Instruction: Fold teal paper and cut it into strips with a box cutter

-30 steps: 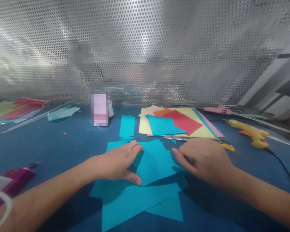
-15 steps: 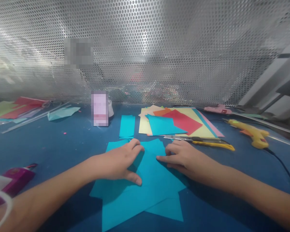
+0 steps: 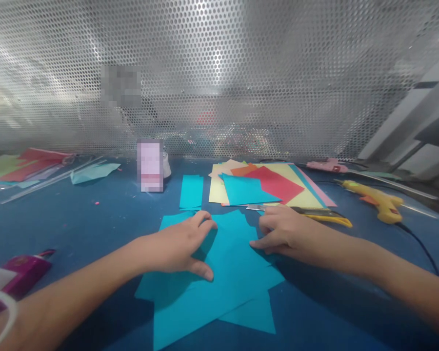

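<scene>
Several overlapping cyan paper sheets point(image 3: 230, 273) lie fanned out on the blue tabletop in front of me. My left hand point(image 3: 185, 243) rests on the upper left of these sheets, fingers and thumb spread apart. At their right edge, my right hand point(image 3: 283, 229) touches the paper with its index finger stretched out, while the other fingers are bent. Whether my right thumb has paper under it is hidden. A utility knife with a yellow handle point(image 3: 331, 219) lies just beyond my right hand, which partly covers it.
Narrow cyan strips point(image 3: 191, 191) and a pile of coloured paper point(image 3: 312, 192) lie farther back. A yellow glue gun point(image 3: 382, 201) with a cord is on the right, a magenta device point(image 3: 25, 273) on the left. Behind stands a perforated metal panel point(image 3: 219, 73).
My right hand has shifted right along the paper's edge, and a cyan sheet beneath it has slid slightly right. My left hand stays in place.
</scene>
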The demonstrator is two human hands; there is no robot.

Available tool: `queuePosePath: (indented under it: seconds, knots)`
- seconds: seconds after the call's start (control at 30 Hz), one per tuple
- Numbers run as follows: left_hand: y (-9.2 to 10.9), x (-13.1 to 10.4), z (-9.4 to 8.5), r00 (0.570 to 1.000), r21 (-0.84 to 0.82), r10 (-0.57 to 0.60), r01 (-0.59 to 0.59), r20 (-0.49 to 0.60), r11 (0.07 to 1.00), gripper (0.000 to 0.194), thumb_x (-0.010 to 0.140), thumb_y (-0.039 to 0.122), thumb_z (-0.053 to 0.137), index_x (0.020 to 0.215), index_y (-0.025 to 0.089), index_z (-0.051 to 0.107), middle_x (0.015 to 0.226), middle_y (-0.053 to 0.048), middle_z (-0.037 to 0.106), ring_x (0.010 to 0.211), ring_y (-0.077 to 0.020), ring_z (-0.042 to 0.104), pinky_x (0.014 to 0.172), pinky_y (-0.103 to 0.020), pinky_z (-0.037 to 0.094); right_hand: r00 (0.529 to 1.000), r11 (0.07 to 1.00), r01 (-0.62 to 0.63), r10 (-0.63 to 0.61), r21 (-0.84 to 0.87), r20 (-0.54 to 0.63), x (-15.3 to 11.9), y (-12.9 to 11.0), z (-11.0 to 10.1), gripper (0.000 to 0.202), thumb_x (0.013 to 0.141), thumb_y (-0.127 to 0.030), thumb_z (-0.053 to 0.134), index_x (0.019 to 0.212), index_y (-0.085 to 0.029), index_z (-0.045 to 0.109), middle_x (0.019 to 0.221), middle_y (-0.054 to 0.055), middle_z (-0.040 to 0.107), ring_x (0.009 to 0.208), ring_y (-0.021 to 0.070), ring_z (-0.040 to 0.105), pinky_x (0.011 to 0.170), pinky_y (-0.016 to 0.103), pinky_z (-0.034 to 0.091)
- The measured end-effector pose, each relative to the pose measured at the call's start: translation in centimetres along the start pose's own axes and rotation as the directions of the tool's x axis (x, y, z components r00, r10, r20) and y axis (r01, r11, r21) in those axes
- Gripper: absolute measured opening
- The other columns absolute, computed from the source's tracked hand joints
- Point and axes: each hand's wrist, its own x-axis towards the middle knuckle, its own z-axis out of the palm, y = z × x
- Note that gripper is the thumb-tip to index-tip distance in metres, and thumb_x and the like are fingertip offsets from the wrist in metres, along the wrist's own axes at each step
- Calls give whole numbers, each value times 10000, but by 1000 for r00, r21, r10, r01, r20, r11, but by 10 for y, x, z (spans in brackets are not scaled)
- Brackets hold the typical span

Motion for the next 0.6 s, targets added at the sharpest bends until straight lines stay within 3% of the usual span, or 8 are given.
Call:
queuePosePath:
  seconds: [0.23,0.6]
  knots:
    - [-1,0,1,1000,-16,11,-11,0,1000,752,777,570,663,1369,237,338,1440,-136,294,1079,-308,522,731,-312,465,996,994,-8,-1,106,91,-9,11,-5,208,935,-331,555,1090,-327,694,832,15,574,831,184,465,749,353,318]
    - [-2,0,2,999,-19,23,-24,-22,1000,746,769,561,674,1368,256,350,1428,-135,316,1066,-303,539,736,-318,473,988,997,-6,-6,79,154,-12,9,-12,251,895,-304,616,1137,-333,675,832,1,580,811,177,498,814,376,324]
